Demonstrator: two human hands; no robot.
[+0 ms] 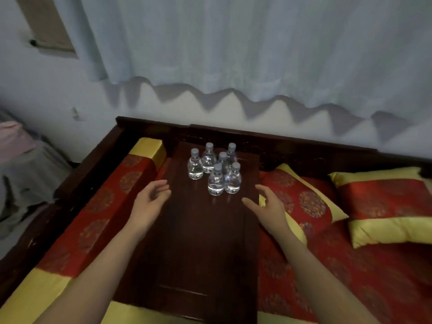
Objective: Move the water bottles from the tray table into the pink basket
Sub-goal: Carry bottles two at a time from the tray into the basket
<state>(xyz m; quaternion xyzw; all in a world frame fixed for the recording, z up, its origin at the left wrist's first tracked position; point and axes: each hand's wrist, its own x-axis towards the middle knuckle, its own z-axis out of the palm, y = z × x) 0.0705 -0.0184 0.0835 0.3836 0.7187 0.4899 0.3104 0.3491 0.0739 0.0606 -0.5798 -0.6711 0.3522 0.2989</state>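
Observation:
Several small clear water bottles with pale caps stand upright in a cluster at the far end of a dark wooden tray table (pixel 201 242). The nearest two are side by side, one bottle (pixel 215 180) on the left and another bottle (pixel 233 178) on the right. Further back, the leftmost bottle (pixel 195 164) stands apart. My left hand (pixel 149 199) hovers open at the table's left edge, short of the bottles. My right hand (pixel 268 206) is open at the right edge, fingers spread, just below the nearest bottles. Neither hand touches a bottle. No pink basket is clearly in view.
The tray table rests on a dark wooden daybed with red and yellow cushions. A bolster (pixel 98 206) lies to the left and two pillows (pixel 385 206) to the right. A pale curtain hangs behind. Something pink (pixel 14 139) sits at the far left edge.

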